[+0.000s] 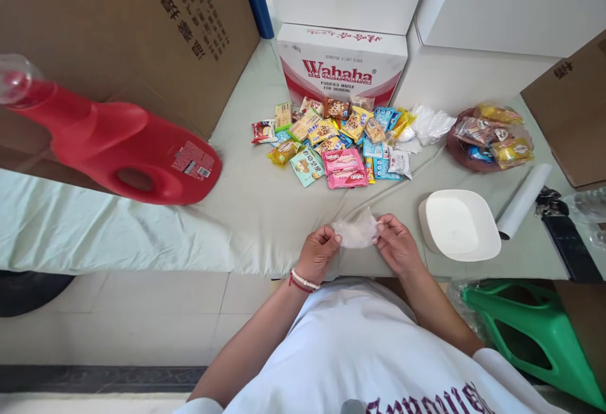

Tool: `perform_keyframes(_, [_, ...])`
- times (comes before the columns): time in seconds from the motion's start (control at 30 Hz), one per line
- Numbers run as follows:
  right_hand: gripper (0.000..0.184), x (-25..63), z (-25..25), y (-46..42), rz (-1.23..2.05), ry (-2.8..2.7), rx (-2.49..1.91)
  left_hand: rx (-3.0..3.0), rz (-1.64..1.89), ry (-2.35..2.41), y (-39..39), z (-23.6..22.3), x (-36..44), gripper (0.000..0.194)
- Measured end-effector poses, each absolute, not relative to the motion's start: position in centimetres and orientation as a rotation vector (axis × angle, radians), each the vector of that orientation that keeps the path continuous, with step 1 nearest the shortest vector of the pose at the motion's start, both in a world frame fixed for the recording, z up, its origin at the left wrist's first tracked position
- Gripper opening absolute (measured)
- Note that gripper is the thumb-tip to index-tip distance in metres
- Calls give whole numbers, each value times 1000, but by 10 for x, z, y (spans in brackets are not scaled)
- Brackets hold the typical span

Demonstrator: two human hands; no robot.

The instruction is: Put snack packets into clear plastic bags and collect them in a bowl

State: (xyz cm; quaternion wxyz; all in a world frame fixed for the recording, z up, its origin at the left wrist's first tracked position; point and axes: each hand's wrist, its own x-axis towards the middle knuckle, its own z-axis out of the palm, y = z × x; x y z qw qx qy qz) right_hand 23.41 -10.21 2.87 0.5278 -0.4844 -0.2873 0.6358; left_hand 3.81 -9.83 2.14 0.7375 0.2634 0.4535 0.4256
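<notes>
Between my two hands, close to the table's front edge, a small clear plastic bag [356,232] is held by its two ends. My left hand [320,251] pinches its left end, with a beaded bracelet and a red cord at the wrist. My right hand [396,243] pinches the right end between thumb and fingers. The bag looks crumpled and thin; whether anything is inside I cannot tell. Beyond my hands lies a pile of wrapped snacks [331,136], with pink wafer packs [345,168] at its near side.
A white plastic bowl [454,228] stands right of my hands. Behind it are a basket [457,149] of packaged snacks and bunched clear bags [432,124]. A white roll [525,201] lies farther right. A Wahaha carton [341,67] backs the pile; a red jug [127,149] is at left.
</notes>
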Motion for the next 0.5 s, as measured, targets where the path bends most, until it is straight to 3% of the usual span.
perform_keyframes(0.17, [33,256,27,-106,1511,-660,-1222,650,966,1020,-104,18,24,55])
perform_keyframes(0.33, [33,252,41,-117,1141,-913,-1547,1169,1080,1077,-107,21,19,39])
perform_keyframes(0.5, [30,214,63,-115,1449,-1269,-1314,1467,1028,1124,-111,24,23,28])
